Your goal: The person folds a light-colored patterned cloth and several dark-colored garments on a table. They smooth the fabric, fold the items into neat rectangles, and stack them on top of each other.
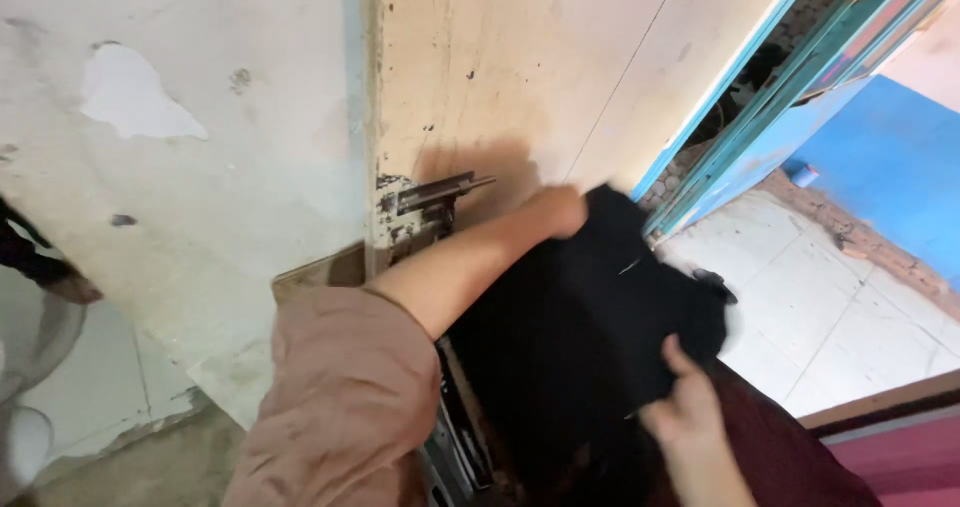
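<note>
While gripped: black cloth (590, 307), both hands.

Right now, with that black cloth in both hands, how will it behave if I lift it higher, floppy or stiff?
Probably floppy: the black cloth bunches and sags between the left hand and right hand. It likely weighs little, since it is held up by its edges alone. It may snag on the metal latch close by.
</note>
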